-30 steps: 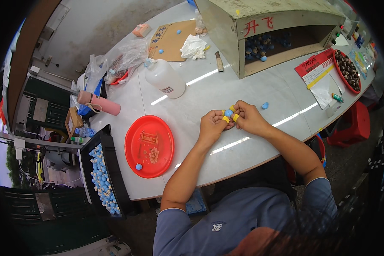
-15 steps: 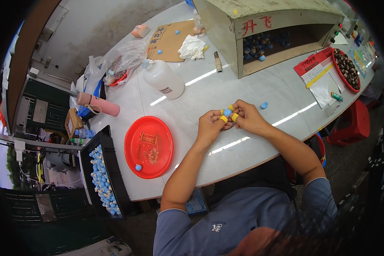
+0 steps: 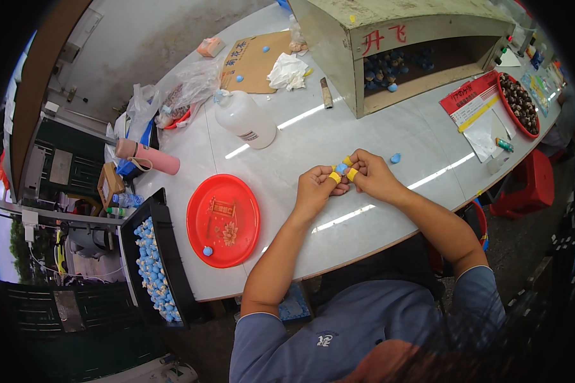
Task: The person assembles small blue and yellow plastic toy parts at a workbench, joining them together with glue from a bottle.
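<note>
Toward the left, a black rectangular plastic tray [image 3: 176,262] is holding many small blue-and-white rounded pieces [image 3: 152,268]. A round red plastic plate [image 3: 239,204] is carrying one small blue ball [image 3: 208,251]. The left hand [image 3: 314,188], wearing yellow finger bands [image 3: 334,177], is pinching a small blue rounded piece [image 3: 341,168] above the glossy pale-grey table [image 3: 332,242]. The right hand [image 3: 372,175], likewise banded, is grasping the same piece. Farther right, a loose blue piece [image 3: 395,158] is lying on the table.

Left hand [image 3: 314,188] and right hand [image 3: 373,175] are nearly meeting ahead of torso [image 3: 370,319], both pinching, fingers [image 3: 342,189] curling inward. Left forearm [image 3: 276,255] is slanting up from torso's left; right forearm [image 3: 440,230] is angling in from torso's right. Both elbows [image 3: 259,299] are bending.
</note>
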Available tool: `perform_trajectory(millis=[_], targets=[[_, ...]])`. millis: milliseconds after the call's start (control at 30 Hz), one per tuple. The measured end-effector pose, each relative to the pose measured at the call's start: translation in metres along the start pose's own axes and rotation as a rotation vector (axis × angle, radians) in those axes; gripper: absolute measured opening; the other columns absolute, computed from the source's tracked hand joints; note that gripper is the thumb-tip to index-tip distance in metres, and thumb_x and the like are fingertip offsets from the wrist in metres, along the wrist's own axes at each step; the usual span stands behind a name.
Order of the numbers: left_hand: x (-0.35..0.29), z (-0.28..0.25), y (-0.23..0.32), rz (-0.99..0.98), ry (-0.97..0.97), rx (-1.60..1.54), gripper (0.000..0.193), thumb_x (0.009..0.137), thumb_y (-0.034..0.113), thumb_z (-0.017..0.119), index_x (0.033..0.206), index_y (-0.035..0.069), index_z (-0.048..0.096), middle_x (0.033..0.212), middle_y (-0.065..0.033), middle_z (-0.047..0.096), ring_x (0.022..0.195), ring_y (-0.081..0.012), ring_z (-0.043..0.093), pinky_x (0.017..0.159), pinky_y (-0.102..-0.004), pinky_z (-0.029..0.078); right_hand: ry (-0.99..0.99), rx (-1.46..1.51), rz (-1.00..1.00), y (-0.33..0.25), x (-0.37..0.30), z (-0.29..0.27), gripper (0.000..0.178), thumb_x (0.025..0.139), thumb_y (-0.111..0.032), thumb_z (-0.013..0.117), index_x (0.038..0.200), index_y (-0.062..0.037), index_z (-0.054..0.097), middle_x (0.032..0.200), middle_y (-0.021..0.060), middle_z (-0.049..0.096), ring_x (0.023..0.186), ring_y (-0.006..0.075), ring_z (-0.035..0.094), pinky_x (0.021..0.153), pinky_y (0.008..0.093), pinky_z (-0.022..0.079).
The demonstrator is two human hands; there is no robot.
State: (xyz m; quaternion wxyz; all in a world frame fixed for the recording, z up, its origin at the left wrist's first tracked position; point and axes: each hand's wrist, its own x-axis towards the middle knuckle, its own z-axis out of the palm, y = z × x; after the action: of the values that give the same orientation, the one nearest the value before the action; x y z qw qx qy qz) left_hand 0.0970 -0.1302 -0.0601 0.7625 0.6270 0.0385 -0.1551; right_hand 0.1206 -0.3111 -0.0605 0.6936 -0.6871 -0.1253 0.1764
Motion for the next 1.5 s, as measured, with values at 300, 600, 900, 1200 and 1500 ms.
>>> perform_trajectory(millis=[300, 600, 900, 1200, 1500], targets=[[-0.001, 0.005, -0.014, 0.18, 0.042, -0.049, 0.026, 0.091, 0.002, 0.057, 0.115, -0.006, 0.05, 0.103, -0.0144, 0.063, 0.091, -0.0185, 0.066, 0.076, -0.027, 0.055, -0.032, 0.112, 0.029, -0.002, -0.001, -0.001, 0.021, 0.089, 0.0, 0.05, 0.11, -0.0005, 0.048, 0.088, 0.0057, 0.059, 0.066, 0.008, 0.056, 0.055, 0.0209, 0.046], [-0.003, 0.006, -0.012, 0.227, 0.055, -0.034, 0.03, 0.093, 0.006, 0.056, 0.12, -0.003, 0.05, 0.108, -0.0128, 0.062, 0.097, -0.019, 0.064, 0.079, -0.029, 0.056, -0.041, 0.095, -0.035, -0.003, -0.002, 0.001, 0.021, 0.092, 0.0, 0.048, 0.112, -0.002, 0.045, 0.091, 0.0041, 0.055, 0.068, 0.0084, 0.055, 0.059, 0.0205, 0.046], [-0.002, 0.006, -0.014, 0.241, 0.061, -0.029, 0.027, 0.094, 0.007, 0.056, 0.119, -0.003, 0.051, 0.107, -0.0113, 0.063, 0.094, -0.0161, 0.065, 0.078, -0.027, 0.054, -0.053, 0.084, -0.093, 0.006, 0.001, 0.0, 0.02, 0.092, 0.001, 0.049, 0.111, -0.0014, 0.045, 0.091, 0.0036, 0.055, 0.073, 0.0085, 0.056, 0.062, 0.0217, 0.047], [-0.004, 0.002, -0.004, 0.072, 0.05, -0.034, 0.024, 0.096, 0.013, 0.055, 0.11, -0.005, 0.057, 0.09, -0.0114, 0.066, 0.076, -0.0154, 0.066, 0.068, -0.0249, 0.055, -0.008, 0.031, -0.042, 0.001, -0.001, 0.002, 0.014, 0.091, -0.008, 0.059, 0.1, 0.001, 0.053, 0.082, 0.0037, 0.058, 0.068, 0.0062, 0.054, 0.057, 0.022, 0.047], [0.0, -0.005, -0.003, 0.0, 0.006, -0.046, 0.023, 0.097, 0.017, 0.052, 0.102, -0.004, 0.059, 0.083, -0.0102, 0.065, 0.069, -0.0157, 0.064, 0.062, -0.0257, 0.054, 0.042, -0.03, -0.037, 0.001, 0.001, 0.002, 0.016, 0.09, -0.012, 0.063, 0.088, 0.0007, 0.054, 0.072, 0.0008, 0.056, 0.06, 0.0037, 0.048, 0.05, 0.0212, 0.042]])
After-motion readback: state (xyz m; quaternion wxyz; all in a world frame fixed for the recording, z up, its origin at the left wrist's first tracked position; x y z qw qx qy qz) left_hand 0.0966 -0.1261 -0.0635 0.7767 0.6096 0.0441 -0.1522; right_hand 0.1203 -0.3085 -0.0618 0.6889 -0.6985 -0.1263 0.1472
